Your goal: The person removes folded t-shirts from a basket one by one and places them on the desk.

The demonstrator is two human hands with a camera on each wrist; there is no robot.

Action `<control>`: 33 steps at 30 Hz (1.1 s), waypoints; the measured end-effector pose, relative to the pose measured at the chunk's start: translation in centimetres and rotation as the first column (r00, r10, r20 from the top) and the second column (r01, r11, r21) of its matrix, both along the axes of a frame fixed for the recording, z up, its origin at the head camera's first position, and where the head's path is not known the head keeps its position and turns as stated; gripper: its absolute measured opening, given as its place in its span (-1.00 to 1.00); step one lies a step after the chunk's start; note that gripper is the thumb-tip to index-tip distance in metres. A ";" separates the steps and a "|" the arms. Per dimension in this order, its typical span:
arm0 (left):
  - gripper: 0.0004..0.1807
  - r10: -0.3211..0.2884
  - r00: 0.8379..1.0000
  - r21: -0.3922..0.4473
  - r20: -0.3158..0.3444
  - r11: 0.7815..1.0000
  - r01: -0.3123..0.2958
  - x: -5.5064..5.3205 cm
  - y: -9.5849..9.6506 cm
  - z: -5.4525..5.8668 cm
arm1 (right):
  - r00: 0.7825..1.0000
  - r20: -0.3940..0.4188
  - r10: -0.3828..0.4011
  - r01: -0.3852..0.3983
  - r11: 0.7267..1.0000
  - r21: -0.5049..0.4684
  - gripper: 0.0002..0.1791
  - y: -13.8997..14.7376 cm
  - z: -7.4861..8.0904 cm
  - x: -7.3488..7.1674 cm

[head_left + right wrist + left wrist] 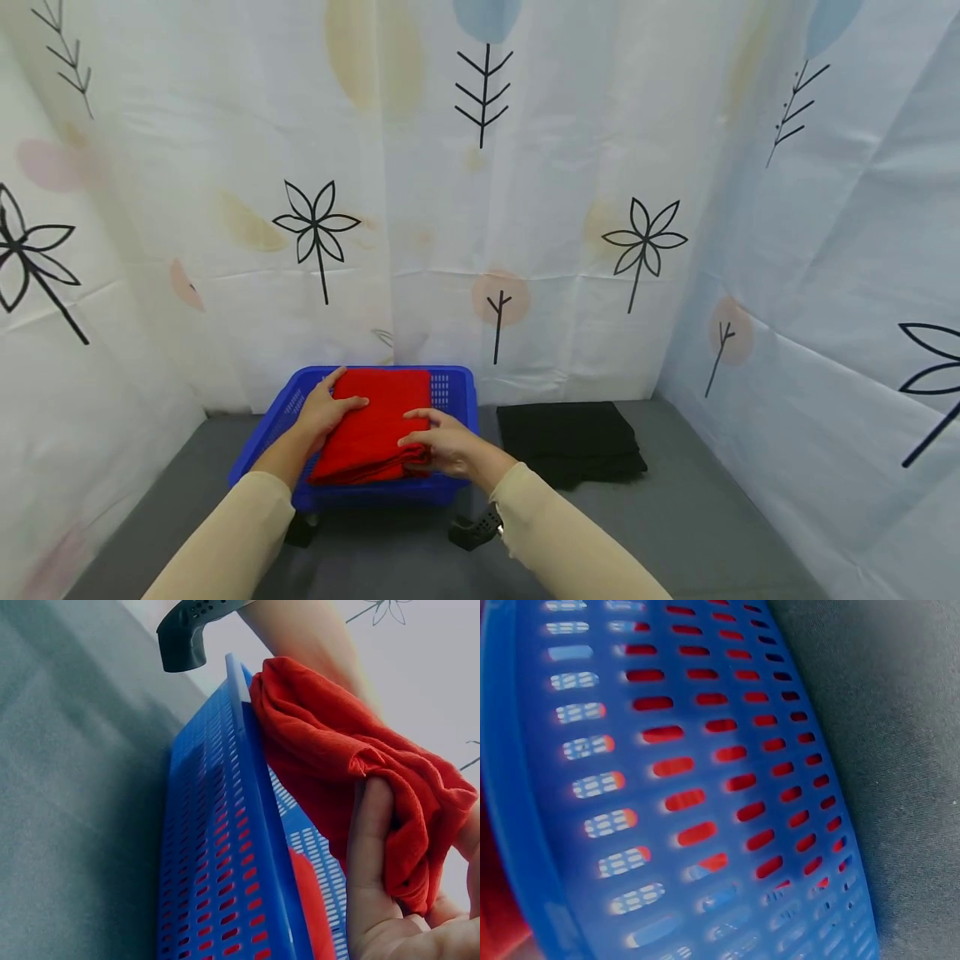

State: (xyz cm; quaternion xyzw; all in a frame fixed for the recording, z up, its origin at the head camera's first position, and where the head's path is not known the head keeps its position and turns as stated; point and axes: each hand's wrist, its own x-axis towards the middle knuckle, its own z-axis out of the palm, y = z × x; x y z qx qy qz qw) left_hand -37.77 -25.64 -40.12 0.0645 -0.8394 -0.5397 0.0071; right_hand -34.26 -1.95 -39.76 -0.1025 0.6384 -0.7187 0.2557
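Note:
A folded red cloth [382,412] lies level at the mouth of a blue perforated plastic basket [459,385]. Along its left edge, my left hand [321,418] holds it with the thumb on top. My right hand [454,447] grips the near right corner; in the right wrist view, fingers [373,840] reach under the folds of the cloth [337,742], above the basket rim [259,772]. More red fabric [313,907] shows inside the basket there. In the left wrist view only the slotted basket wall [705,776] fills the picture, with red behind it; the left hand is hidden.
A folded black cloth [570,442] lies on the grey tabletop [660,542], to the right of the basket. Patterned white curtains [420,208] enclose the back and both sides. A black wrist-camera mount [474,530] hangs below the right wrist.

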 end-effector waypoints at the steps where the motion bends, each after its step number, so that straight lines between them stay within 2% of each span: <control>1: -0.04 0.000 1.000 0.001 -0.003 1.000 0.000 0.1 0.1 0.1 | 1.000 -0.004 0.001 -0.001 1.000 0.001 -0.49 0.1 0.1 0.1; 15: -0.04 0.006 1.000 0.021 -0.018 1.000 -0.005 2.3 1.3 1.2 | 1.000 -0.008 -0.002 0.001 0.999 -0.042 -0.51 0.9 0.8 1.7; 26: -0.03 0.001 1.000 0.059 -0.027 0.998 0.000 4.0 2.2 0.9 | 1.000 -0.011 0.013 -0.014 1.000 -0.027 -0.46 2.3 1.1 3.3; 33: -0.04 0.003 0.999 0.051 -0.042 0.999 -0.001 4.9 2.8 0.5 | 0.998 -0.043 0.037 -0.038 0.999 -0.036 -0.47 3.2 0.8 4.2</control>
